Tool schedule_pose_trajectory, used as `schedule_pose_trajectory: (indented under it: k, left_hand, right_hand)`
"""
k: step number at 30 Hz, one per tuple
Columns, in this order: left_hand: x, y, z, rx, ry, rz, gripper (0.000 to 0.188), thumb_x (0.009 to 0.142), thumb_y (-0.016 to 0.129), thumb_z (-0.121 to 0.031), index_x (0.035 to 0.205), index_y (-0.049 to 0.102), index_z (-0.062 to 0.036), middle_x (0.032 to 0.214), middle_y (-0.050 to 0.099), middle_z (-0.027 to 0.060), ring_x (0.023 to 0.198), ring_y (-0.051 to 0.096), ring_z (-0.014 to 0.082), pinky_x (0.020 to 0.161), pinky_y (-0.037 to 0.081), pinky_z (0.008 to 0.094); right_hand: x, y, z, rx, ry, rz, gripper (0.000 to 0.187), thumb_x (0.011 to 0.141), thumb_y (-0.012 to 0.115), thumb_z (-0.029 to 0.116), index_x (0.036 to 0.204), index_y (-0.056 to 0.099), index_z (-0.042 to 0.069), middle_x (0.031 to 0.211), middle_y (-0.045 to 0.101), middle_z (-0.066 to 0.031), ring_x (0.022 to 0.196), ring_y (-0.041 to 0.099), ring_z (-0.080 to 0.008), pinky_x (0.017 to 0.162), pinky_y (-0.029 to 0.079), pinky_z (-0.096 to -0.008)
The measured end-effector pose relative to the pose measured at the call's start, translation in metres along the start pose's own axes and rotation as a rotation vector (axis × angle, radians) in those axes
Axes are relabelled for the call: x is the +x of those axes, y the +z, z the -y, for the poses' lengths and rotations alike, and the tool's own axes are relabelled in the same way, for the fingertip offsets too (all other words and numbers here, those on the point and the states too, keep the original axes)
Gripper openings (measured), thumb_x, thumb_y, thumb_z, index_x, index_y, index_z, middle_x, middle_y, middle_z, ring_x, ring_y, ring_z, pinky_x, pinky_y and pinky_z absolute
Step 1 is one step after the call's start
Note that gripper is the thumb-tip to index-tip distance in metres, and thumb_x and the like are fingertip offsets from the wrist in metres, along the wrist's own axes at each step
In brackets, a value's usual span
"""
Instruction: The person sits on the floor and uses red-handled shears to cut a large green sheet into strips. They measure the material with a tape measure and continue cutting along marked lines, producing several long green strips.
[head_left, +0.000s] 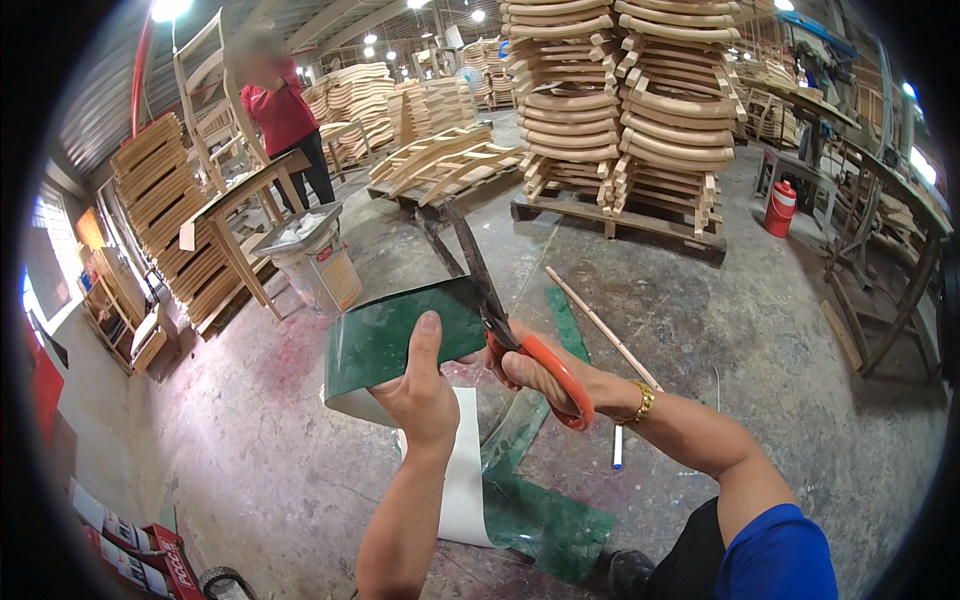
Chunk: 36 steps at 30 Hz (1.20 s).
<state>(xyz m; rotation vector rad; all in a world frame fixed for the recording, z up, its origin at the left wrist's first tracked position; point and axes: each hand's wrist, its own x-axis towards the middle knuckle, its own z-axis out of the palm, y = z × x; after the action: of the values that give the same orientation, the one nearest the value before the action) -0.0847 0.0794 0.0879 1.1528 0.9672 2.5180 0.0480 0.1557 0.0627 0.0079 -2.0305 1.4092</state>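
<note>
My left hand (415, 385) grips a curled strip of glossy green sheet (385, 340), thumb on the green face; the pale underside shows at its bend. My right hand (530, 370) is wrapped round the orange handles of a pair of large scissors (480, 270). Their dark blades stand spread apart and point up and away, by the right end of the strip. A white-backed length (465, 480) hangs or lies below my left hand; where it joins the strip is hidden. More green sheet pieces (545, 525) lie on the floor beneath.
A wooden stick (605, 330) and a white marker (617, 447) lie on the concrete floor. Ahead stand a white bucket (315, 265) and a pallet (620, 235) stacked with curved wooden parts. A person in a red shirt (278, 112) stands at the far left. A red jug (781, 210) is at right.
</note>
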Motion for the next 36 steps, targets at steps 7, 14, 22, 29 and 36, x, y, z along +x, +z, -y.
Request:
schedule_pose_trajectory:
  k: [7,14,22,29,36]
  left_hand:
    - [0.003,-0.003,0.005,0.064,0.048,0.049,0.014,0.085,0.06,-0.006,0.098,0.055,-0.0029,0.084,0.061,0.0062,0.063,0.06,0.014,0.045,0.049,0.0275]
    - [0.002,-0.001,0.001,0.021,0.027,0.04,0.009,0.084,0.061,-0.003,0.092,0.056,-0.0018,0.084,0.061,0.0045,0.07,0.057,0.012,0.06,0.047,0.0258]
    - [0.003,-0.003,0.003,0.038,0.052,0.082,0.017,0.085,0.061,-0.006,0.1,0.053,-0.0029,0.084,0.06,0.0079,0.063,0.06,0.0154,0.043,0.049,0.0277]
    - [0.0,0.001,-0.002,0.006,0.007,0.039,0.011,0.084,0.063,-0.005,0.092,0.057,-0.0014,0.084,0.061,0.0049,0.07,0.058,0.0125,0.062,0.047,0.0256]
    - [-0.006,0.005,-0.004,0.008,-0.027,-0.012,0.009,0.083,0.064,-0.003,0.089,0.058,-0.0008,0.087,0.062,0.004,0.077,0.056,0.0119,0.073,0.045,0.0252]
  right_hand:
    - [0.003,-0.004,0.005,-0.075,0.026,-0.011,0.045,0.092,0.051,0.045,0.108,0.044,0.004,0.084,0.041,-0.0001,0.076,0.039,-0.0088,0.066,0.037,-0.0241]
    - [0.001,-0.007,0.006,-0.064,0.046,0.01,0.047,0.091,0.052,0.047,0.11,0.044,0.005,0.083,0.041,0.0005,0.076,0.039,-0.0088,0.067,0.037,-0.0246]
    - [0.001,-0.004,0.009,0.007,0.03,0.002,0.042,0.093,0.05,0.045,0.107,0.045,0.006,0.082,0.039,0.0011,0.075,0.037,-0.0086,0.067,0.036,-0.0247]
    - [0.0,-0.006,0.006,0.066,0.119,0.024,0.037,0.095,0.049,0.041,0.103,0.046,0.006,0.082,0.04,0.0004,0.076,0.037,-0.0089,0.068,0.036,-0.0245]
    - [0.002,-0.001,0.013,0.011,0.01,-0.006,0.036,0.095,0.048,0.039,0.104,0.045,0.005,0.082,0.041,-0.0007,0.077,0.038,-0.0089,0.068,0.037,-0.0256]
